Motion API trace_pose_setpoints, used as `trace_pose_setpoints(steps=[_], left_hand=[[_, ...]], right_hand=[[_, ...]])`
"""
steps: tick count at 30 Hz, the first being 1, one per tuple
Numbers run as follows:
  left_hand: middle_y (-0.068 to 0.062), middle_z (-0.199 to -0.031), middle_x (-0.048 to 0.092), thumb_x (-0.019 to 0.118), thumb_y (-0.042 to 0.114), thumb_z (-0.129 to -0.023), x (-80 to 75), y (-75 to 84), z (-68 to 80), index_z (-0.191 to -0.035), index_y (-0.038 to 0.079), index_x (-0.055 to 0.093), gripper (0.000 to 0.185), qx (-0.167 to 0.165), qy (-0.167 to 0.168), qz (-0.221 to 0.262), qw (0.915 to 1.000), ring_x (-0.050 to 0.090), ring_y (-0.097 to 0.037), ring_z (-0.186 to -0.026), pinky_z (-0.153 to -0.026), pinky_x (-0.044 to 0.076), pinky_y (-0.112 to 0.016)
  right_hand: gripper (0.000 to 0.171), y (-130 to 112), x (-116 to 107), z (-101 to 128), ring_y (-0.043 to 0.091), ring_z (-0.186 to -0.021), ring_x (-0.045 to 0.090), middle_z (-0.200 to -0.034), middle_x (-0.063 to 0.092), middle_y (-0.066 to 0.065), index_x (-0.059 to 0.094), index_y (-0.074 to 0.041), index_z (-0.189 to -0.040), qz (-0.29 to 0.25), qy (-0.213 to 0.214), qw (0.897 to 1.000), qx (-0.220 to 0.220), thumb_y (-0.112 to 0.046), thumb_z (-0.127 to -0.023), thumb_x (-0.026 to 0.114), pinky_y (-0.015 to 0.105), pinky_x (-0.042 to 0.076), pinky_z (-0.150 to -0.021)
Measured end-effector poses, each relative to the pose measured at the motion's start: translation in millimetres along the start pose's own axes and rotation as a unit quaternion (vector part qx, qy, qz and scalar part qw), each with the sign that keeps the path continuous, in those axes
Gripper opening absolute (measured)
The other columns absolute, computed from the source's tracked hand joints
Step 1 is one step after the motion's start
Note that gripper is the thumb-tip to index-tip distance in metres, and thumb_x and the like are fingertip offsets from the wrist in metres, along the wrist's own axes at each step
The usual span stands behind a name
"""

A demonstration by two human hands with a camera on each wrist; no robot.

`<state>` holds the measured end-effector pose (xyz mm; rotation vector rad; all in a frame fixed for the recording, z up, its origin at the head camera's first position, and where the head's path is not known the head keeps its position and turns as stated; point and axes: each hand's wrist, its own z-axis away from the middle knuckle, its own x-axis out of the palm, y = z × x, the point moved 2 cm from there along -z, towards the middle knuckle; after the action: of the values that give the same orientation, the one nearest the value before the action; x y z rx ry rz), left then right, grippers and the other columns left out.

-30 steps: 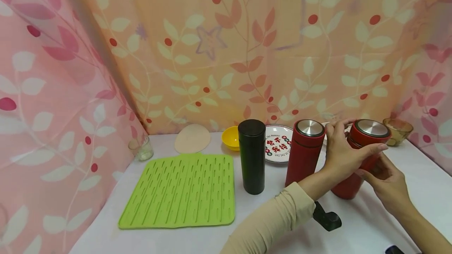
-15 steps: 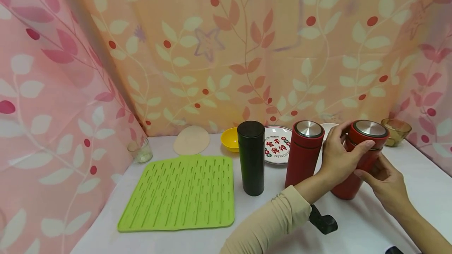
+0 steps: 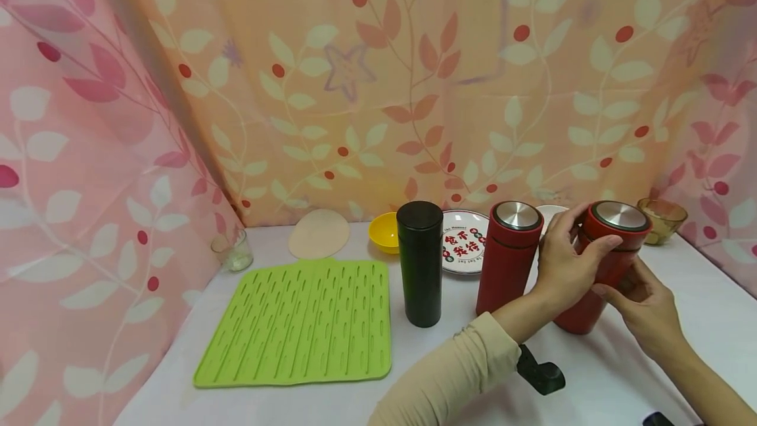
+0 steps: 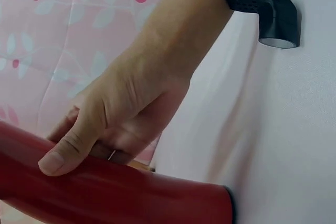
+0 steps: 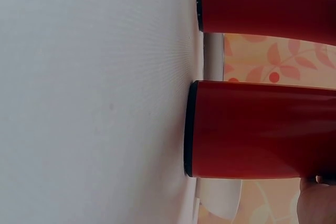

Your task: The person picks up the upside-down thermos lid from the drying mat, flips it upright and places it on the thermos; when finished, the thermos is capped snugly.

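A red flask with a steel-topped lid stands slightly tilted on the white table at the right. My left hand, in a beige sleeve, wraps round its upper part just under the lid. In the left wrist view the thumb of the left hand presses on the red flask. My right hand grips the flask's body from the right side. In the right wrist view, the red flask shows its base on the cloth, with a fingertip of my right hand on it.
A second red flask stands just left of the held one, also seen as the second red flask. Further left are a black flask and a green ribbed mat. Behind: printed plate, yellow bowl, beige disc, small glass, amber bowl.
My left hand's fingers have slid a little lower round the lid's rim. The flask and my right hand stay where they were.
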<state>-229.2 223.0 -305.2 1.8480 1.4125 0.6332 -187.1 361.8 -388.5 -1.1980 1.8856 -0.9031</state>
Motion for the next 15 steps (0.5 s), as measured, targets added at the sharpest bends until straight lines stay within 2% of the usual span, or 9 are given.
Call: trace_pose_setpoints(steps=[3, 5, 9, 12, 15], left_hand=[[-0.005, -0.121, 0.052, 0.067, 0.010, -0.083, 0.7, 0.7, 1.7, -0.130, 0.005, 0.046, 0.053, -0.008, -0.004, 0.028, 0.9996, 0.052, 0.001, -0.110, -0.088, 0.043, -0.008], [0.001, -0.121, 0.051, 0.071, 0.015, -0.081, 2.1, 1.8, 3.4, -0.130, 0.009, 0.045, 0.056, -0.016, 0.006, 0.000, 0.9999, 0.050, 0.004, -0.109, -0.086, 0.043, -0.007], [0.010, -0.117, 0.042, 0.079, 0.029, -0.071, 5.3, 5.0, 4.7, -0.128, 0.023, 0.042, 0.068, -0.037, 0.033, -0.079, 0.9956, 0.043, 0.006, -0.105, -0.081, 0.043, -0.009], [0.010, -0.115, 0.040, 0.080, 0.033, -0.070, 7.1, 6.9, 4.1, -0.125, 0.026, 0.041, 0.067, -0.045, 0.044, -0.097, 0.9933, 0.042, 0.004, -0.104, -0.081, 0.042, -0.010], [0.007, -0.114, 0.042, 0.076, 0.031, -0.074, 6.5, 6.6, 3.0, -0.126, 0.020, 0.045, 0.062, -0.030, 0.039, -0.104, 0.9934, 0.043, 0.005, -0.100, -0.081, 0.041, -0.008]], right_hand=[[0.071, -0.4, -0.4, 0.4, -0.014, -0.101, 0.051, -0.114, 0.054, -0.023, 0.031, -0.015, -0.144, -0.024, -0.005, 1.000, 0.002, 0.008, -0.083, 0.059, -0.001, 0.042, -0.077], [0.070, 0.0, -0.8, 0.7, -0.014, -0.100, 0.051, -0.113, 0.054, -0.024, 0.031, -0.016, -0.144, -0.014, -0.004, 1.000, 0.006, 0.007, -0.084, 0.059, -0.001, 0.042, -0.076], [0.069, 1.2, -1.9, 0.4, -0.016, -0.096, 0.051, -0.110, 0.052, -0.028, 0.031, -0.019, -0.144, 0.044, 0.001, 0.999, 0.012, 0.004, -0.085, 0.059, -0.001, 0.042, -0.074], [0.069, 2.4, -2.7, 0.0, -0.018, -0.095, 0.050, -0.110, 0.051, -0.030, 0.031, -0.021, -0.144, 0.051, 0.000, 0.999, 0.018, 0.004, -0.085, 0.058, -0.002, 0.042, -0.073], [0.070, 2.4, -2.8, -0.2, -0.015, -0.097, 0.052, -0.111, 0.054, -0.026, 0.031, -0.018, -0.144, -0.013, -0.003, 1.000, 0.014, 0.008, -0.084, 0.058, -0.001, 0.043, -0.074]])
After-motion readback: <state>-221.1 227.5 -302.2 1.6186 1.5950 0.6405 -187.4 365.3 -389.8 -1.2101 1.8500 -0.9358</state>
